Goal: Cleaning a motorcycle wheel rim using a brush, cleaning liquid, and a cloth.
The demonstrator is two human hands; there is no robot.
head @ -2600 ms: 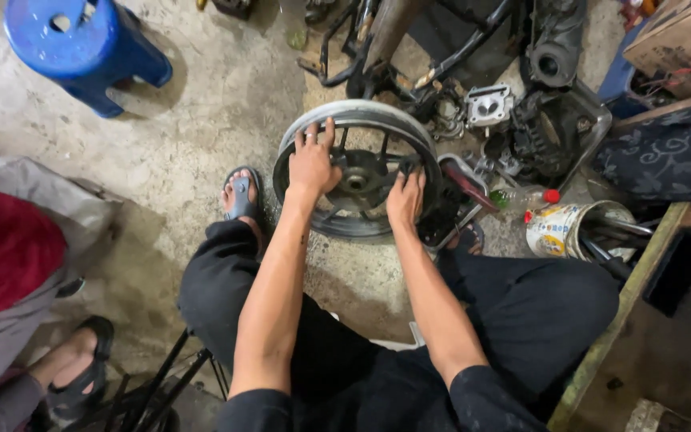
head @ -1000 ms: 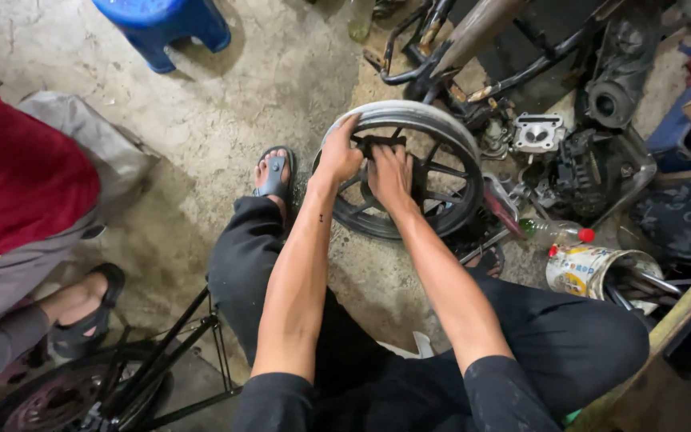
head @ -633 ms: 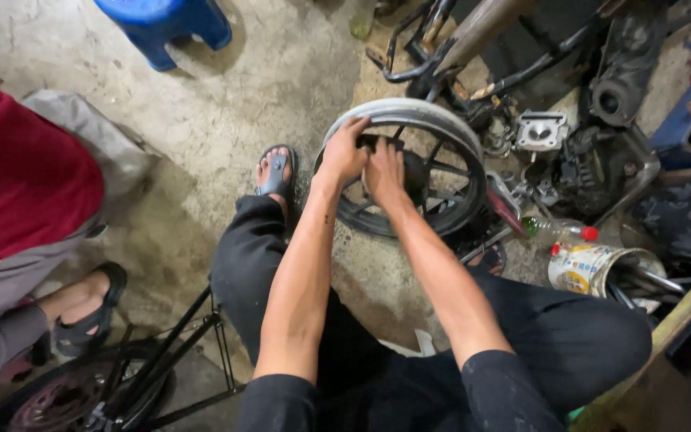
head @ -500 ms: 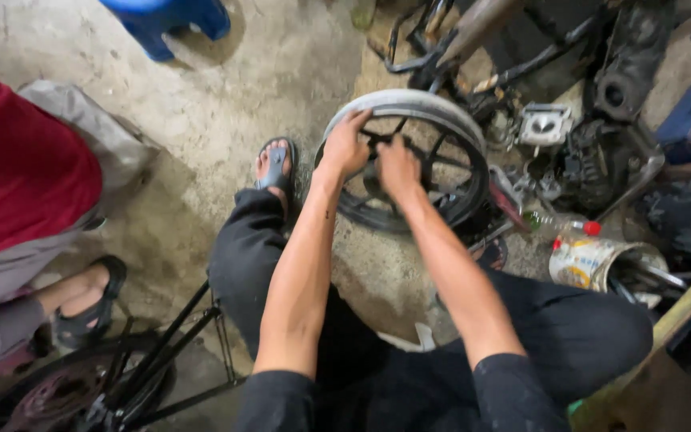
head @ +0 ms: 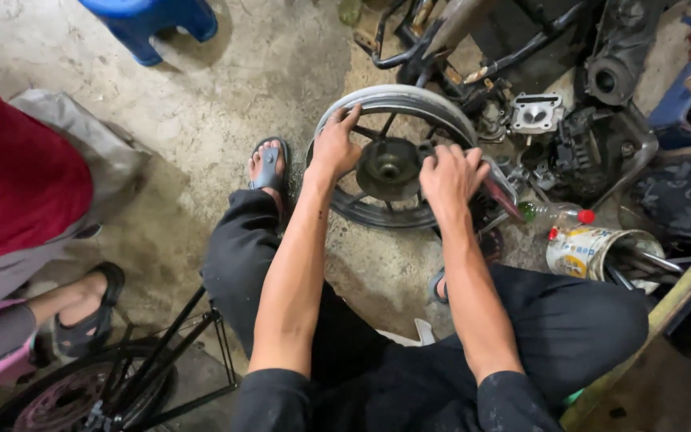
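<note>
With both hands, left hand (head: pixel 335 148) and right hand (head: pixel 451 178), gripping the upright wheel rim (head: pixel 397 102), it could roll into the parts clutter (head: pixel 557 136) if either grip slips.

Silver-grey wheel rim (head: pixel 409 100) with a dark hub; blue stool (head: pixel 157 20) up top; red-capped green bottle (head: pixel 549 214); black trousers (head: pixel 569 320); floral dark cloth (head: pixel 681 200) at right.

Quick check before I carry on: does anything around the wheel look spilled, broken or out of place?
Nothing looks spilled or broken. The wheel stands tilted on the floor, both hands on it: left hand on the rim, right hand near the hub. A can lies on its side among loose engine parts.
</note>
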